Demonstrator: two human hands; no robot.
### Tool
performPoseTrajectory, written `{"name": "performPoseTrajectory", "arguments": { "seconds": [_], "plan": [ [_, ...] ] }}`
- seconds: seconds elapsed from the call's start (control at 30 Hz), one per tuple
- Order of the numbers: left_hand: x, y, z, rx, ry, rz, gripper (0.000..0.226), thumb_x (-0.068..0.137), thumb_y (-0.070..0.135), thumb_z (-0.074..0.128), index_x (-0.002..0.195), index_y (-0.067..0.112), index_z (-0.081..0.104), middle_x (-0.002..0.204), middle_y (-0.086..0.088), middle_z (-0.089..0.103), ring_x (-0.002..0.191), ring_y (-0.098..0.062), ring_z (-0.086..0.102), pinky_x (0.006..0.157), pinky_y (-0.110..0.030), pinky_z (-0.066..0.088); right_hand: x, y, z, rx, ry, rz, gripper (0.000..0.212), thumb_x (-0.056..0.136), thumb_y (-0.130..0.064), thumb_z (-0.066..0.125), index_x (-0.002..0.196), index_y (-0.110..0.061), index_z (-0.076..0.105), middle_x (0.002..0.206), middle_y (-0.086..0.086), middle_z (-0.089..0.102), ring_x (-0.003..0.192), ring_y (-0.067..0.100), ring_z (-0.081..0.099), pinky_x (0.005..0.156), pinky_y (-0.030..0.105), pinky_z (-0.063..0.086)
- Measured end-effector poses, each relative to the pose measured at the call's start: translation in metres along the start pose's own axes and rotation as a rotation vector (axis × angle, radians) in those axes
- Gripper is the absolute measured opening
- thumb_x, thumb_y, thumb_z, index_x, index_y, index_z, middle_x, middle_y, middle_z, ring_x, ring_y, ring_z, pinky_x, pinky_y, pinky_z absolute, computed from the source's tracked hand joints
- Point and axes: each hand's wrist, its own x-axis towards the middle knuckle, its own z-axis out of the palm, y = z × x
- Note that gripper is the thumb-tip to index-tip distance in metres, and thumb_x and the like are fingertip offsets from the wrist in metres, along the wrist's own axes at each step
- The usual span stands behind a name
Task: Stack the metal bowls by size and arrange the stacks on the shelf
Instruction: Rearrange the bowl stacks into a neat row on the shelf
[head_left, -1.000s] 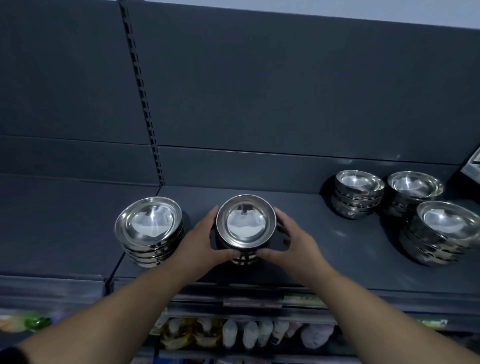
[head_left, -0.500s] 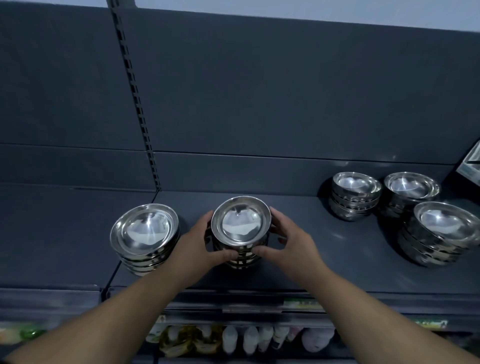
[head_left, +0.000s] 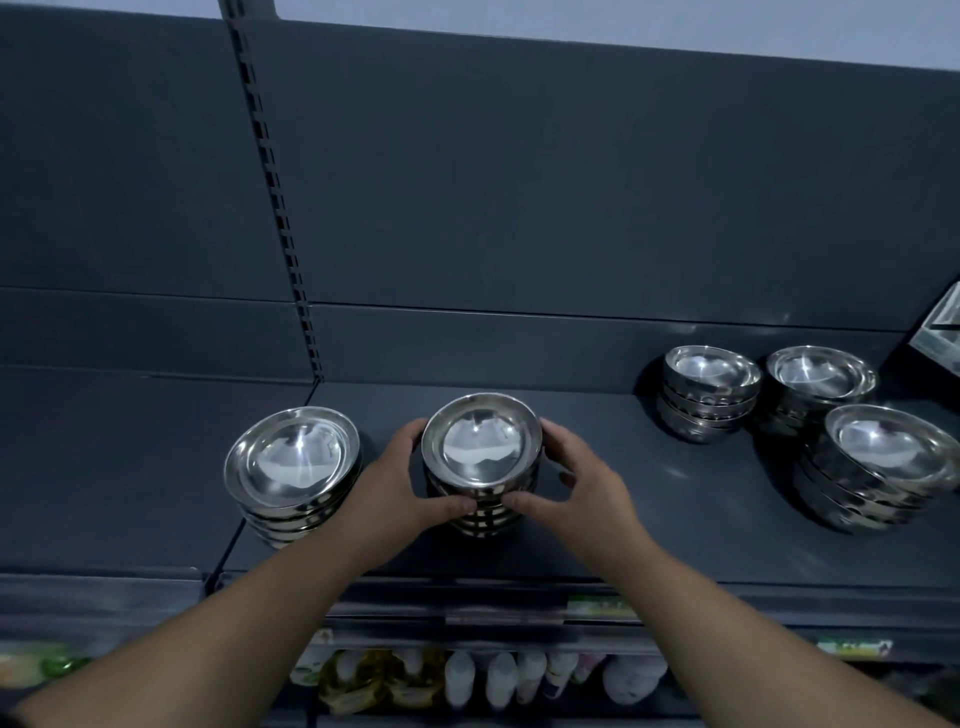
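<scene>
On the shelf (head_left: 649, 519), near its front edge, sits the middle stack (head_left: 480, 462) of bowls, and you grip it from both sides: your left hand (head_left: 387, 488) and right hand (head_left: 576, 493) curl around it, thumbs in front. Just left of it stands a wider stack (head_left: 291, 467); well to its right, three more stacks (head_left: 810, 410).

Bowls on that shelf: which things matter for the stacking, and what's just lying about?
Part of the job:
- held stack, between left hand and right hand
- wide stack
- three right-hand stacks
- shelf

Just lying about:
- bottles below
- glass case corner
</scene>
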Motion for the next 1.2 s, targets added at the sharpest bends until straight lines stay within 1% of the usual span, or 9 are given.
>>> {"name": "performPoseTrajectory", "arguments": {
  "seconds": [0.13,0.33,0.47,0.57,0.67,0.83,0.97,1.07,1.2],
  "plan": [
    [0.0,-0.001,0.002,0.02,-0.032,-0.006,0.105,0.065,0.035,0.087,0.148,0.031,0.023,0.145,0.009,0.044,0.132,-0.01,0.041,0.108,-0.026,0.033,-0.002,0.006,0.0,-0.025,-0.014,0.045,0.08,0.067,-0.032,0.087,0.137,-0.036,0.046,0.129,-0.018,0.056,0.126,0.004,0.049,0.101,0.019,0.04],
    [-0.002,-0.005,0.005,0.007,-0.064,-0.047,0.122,0.06,0.037,0.089,0.152,0.032,0.009,0.151,0.008,0.037,0.136,-0.012,0.037,0.112,-0.029,0.032,-0.002,0.012,-0.001,-0.032,-0.079,0.094,0.091,0.066,-0.029,0.089,0.143,-0.034,0.04,0.131,-0.019,0.054,0.123,0.004,0.051,0.104,0.026,0.043],
    [-0.006,-0.008,0.012,-0.001,-0.061,-0.053,0.115,0.064,0.026,0.088,0.151,0.029,0.014,0.135,0.015,0.043,0.124,-0.003,0.038,0.1,-0.018,0.03,-0.002,0.012,0.001,-0.051,-0.113,0.085,0.086,0.069,-0.025,0.087,0.142,-0.034,0.041,0.133,-0.015,0.055,0.126,0.004,0.049,0.105,0.02,0.038],
    [-0.005,-0.009,0.015,-0.017,-0.032,-0.042,0.108,0.066,0.02,0.087,0.149,0.03,0.02,0.125,0.019,0.044,0.12,-0.002,0.04,0.097,-0.017,0.031,-0.002,0.012,0.002,-0.079,-0.096,0.075,0.084,0.071,-0.025,0.085,0.142,-0.032,0.041,0.134,-0.012,0.056,0.125,0.003,0.049,0.105,0.018,0.037],
    [-0.003,-0.011,0.014,-0.027,-0.02,-0.045,0.108,0.064,0.019,0.088,0.148,0.032,0.022,0.129,0.018,0.046,0.121,-0.002,0.041,0.101,-0.02,0.033,-0.003,0.013,0.003,-0.068,-0.068,0.069,0.082,0.07,-0.024,0.086,0.14,-0.033,0.044,0.13,-0.013,0.058,0.121,0.001,0.05,0.099,0.014,0.035],
    [-0.001,-0.017,0.011,-0.031,-0.055,-0.065,0.113,0.062,0.024,0.089,0.15,0.033,0.019,0.145,0.01,0.045,0.133,-0.009,0.042,0.113,-0.033,0.035,-0.006,0.015,0.006,-0.057,-0.068,0.082,0.08,0.07,-0.027,0.086,0.139,-0.032,0.045,0.124,-0.017,0.057,0.117,-0.002,0.049,0.097,0.013,0.035],
    [0.0,-0.015,0.011,-0.027,-0.07,-0.059,0.11,0.065,0.023,0.087,0.15,0.031,0.019,0.144,0.009,0.046,0.132,-0.009,0.043,0.108,-0.026,0.035,-0.007,0.015,0.005,-0.057,-0.07,0.084,0.081,0.071,-0.027,0.086,0.139,-0.031,0.044,0.126,-0.015,0.057,0.116,-0.003,0.048,0.096,0.011,0.034],
    [-0.001,-0.011,0.01,-0.025,-0.074,-0.031,0.108,0.065,0.025,0.088,0.149,0.033,0.02,0.139,0.013,0.047,0.128,-0.004,0.042,0.102,-0.019,0.033,-0.006,0.015,0.003,-0.045,-0.072,0.086,0.086,0.067,-0.032,0.088,0.14,-0.035,0.042,0.132,-0.016,0.056,0.121,-0.001,0.048,0.1,0.016,0.037],
    [-0.003,-0.007,0.005,-0.028,-0.025,0.021,0.113,0.058,0.047,0.086,0.15,0.035,0.021,0.148,0.014,0.039,0.135,-0.005,0.037,0.111,-0.027,0.032,-0.002,0.009,-0.002,-0.02,-0.035,0.05,0.088,0.061,-0.038,0.09,0.138,-0.036,0.045,0.126,-0.023,0.055,0.121,-0.003,0.049,0.103,0.02,0.04]
  ]
}}
